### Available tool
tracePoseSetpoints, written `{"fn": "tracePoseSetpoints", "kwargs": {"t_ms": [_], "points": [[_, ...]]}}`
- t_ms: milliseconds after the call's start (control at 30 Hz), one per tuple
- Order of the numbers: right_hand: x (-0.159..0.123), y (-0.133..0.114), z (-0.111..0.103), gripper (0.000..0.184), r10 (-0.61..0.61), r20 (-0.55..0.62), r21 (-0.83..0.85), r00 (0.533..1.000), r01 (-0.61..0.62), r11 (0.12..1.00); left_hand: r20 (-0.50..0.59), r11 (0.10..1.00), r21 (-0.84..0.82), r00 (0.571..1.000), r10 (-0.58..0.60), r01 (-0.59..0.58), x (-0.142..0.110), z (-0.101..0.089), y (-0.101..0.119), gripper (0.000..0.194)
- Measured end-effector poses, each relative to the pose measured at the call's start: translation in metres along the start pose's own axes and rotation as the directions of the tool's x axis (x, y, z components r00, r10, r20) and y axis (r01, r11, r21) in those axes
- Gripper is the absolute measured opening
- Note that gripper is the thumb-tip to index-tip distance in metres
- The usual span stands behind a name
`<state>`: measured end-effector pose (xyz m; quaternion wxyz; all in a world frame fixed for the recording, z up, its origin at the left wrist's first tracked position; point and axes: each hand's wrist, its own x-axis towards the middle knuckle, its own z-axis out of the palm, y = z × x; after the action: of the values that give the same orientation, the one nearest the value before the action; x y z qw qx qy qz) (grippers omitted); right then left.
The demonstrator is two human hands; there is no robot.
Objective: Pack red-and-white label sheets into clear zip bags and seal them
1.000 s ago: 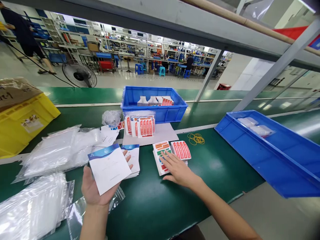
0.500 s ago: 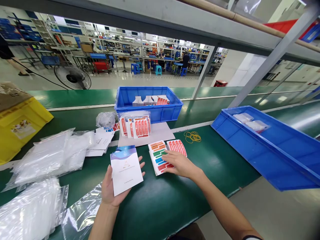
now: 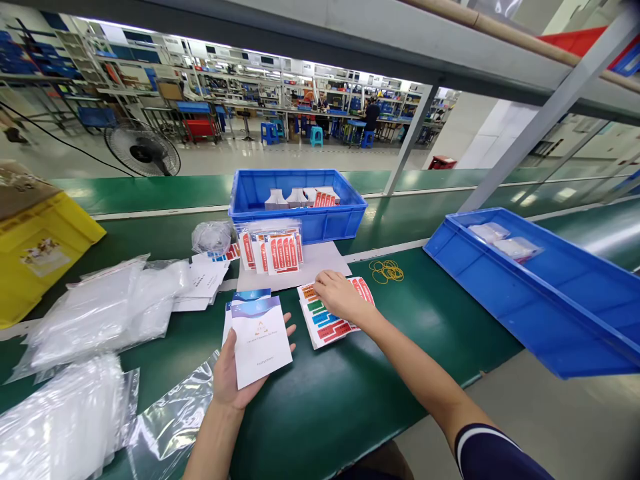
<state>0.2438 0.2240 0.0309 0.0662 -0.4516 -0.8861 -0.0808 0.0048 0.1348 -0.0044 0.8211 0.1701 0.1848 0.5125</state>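
My left hand (image 3: 234, 379) holds a white instruction booklet (image 3: 263, 350) with a purple-blue top, thumb on its near edge and fingers behind it. Just beyond lie more booklets (image 3: 251, 295), partly covered by the held one. My right hand (image 3: 343, 298) is over a stack of colourful sticker sheets (image 3: 327, 329), its fingers curled together at the far edge of the top sheet; the thumb is hidden. Red-and-white sticker sheets (image 3: 365, 289) stick out to the right, under and beside this hand.
Bagged red sticker sheets (image 3: 283, 253) stand against a blue bin (image 3: 320, 228). Yellow rubber bands (image 3: 387, 271) lie right of the stickers. Clear plastic bags (image 3: 60, 413) and white papers (image 3: 205, 283) cover the left side. A yellow bin (image 3: 55, 247) and a tilted blue bin (image 3: 530, 287) flank the bench.
My right hand has moved away from me to the sticker sheet's far edge, and its spread fingers have curled in. My left hand has shifted slightly right with the booklet.
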Motion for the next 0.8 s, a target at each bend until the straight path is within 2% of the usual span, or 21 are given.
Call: {"fn": "tracePoseSetpoints", "kwargs": {"t_ms": [333, 400, 500, 567, 633, 700, 733, 800], "points": [[0.007, 0.003, -0.007, 0.014, 0.000, 0.034, 0.075, 0.999, -0.002, 0.997, -0.026, 0.999, -0.031, 1.000, -0.014, 0.013, 0.001, 0.001, -0.002, 0.073], [0.005, 0.004, -0.015, 0.010, 0.000, 0.034, 0.123, 0.999, -0.004, 0.992, -0.021, 1.000, -0.029, 1.000, -0.009, 0.009, 0.001, 0.000, -0.002, 0.071], [-0.003, 0.007, -0.039, 0.006, -0.019, 0.042, 0.226, 0.999, 0.009, 0.974, 0.026, 0.999, -0.040, 1.000, -0.010, 0.011, 0.003, -0.006, -0.002, 0.066], [-0.009, 0.004, -0.059, 0.009, -0.055, 0.030, 0.423, 0.998, 0.037, 0.905, 0.099, 0.997, -0.076, 0.995, -0.008, 0.016, 0.004, -0.010, -0.004, 0.061], [-0.011, -0.007, -0.072, 0.013, -0.100, -0.001, 0.670, 0.995, 0.075, 0.738, 0.189, 0.992, -0.117, 0.982, -0.024, 0.047, 0.004, -0.013, -0.008, 0.058], [-0.008, -0.024, -0.074, 0.014, -0.118, -0.027, 0.810, 0.993, 0.091, 0.579, 0.282, 0.985, -0.129, 0.957, -0.073, 0.113, 0.002, -0.012, -0.015, 0.059], [-0.005, -0.034, -0.071, 0.013, -0.107, -0.036, 0.818, 0.994, 0.090, 0.568, 0.320, 0.982, -0.126, 0.943, -0.093, 0.140, 0.000, -0.011, -0.018, 0.060], [0.001, -0.051, -0.059, 0.010, -0.027, -0.080, 0.758, 0.996, 0.079, 0.647, 0.372, 0.980, -0.116, 0.922, -0.105, 0.159, -0.003, -0.007, -0.025, 0.059]]}}
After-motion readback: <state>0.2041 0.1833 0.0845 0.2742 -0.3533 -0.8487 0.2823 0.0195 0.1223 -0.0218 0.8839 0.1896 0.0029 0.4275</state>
